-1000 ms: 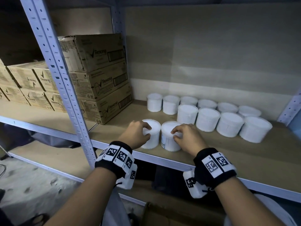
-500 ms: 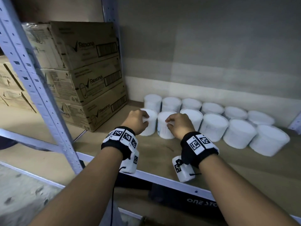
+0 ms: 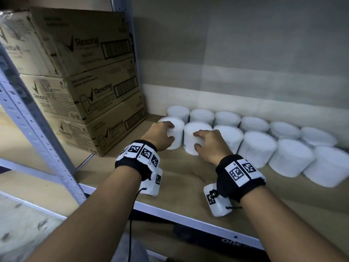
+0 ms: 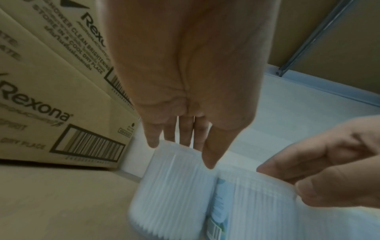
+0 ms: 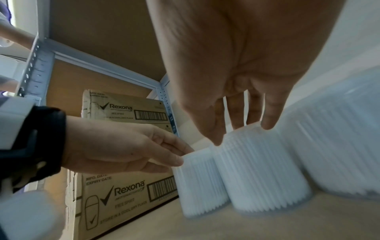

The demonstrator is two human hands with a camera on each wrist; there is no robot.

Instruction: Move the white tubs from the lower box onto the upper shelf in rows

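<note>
Two rows of white ribbed tubs stand on the wooden shelf (image 3: 179, 186), a back row (image 3: 226, 118) by the wall and a front row (image 3: 258, 146). My left hand (image 3: 169, 133) grips the leftmost front tub (image 3: 178, 138) from above, fingers over its lid. My right hand (image 3: 197, 139) grips the tub beside it (image 3: 198, 127) the same way. The two tubs touch each other and stand upright on the board. In the left wrist view the left hand (image 4: 180, 146) reaches onto its tub (image 4: 170, 194). In the right wrist view the right hand (image 5: 242, 129) holds its tub (image 5: 263, 170). The lower box is out of sight.
Stacked Rexona cartons (image 3: 90, 103) fill the shelf's left side, close to the leftmost tub. A perforated metal upright (image 3: 37, 129) stands at the front left. Bare board lies between the front row and the shelf's metal edge (image 3: 188, 218).
Both hands have slid their two tubs back from the shelf's front edge into line with the front row. The head has moved in closer.
</note>
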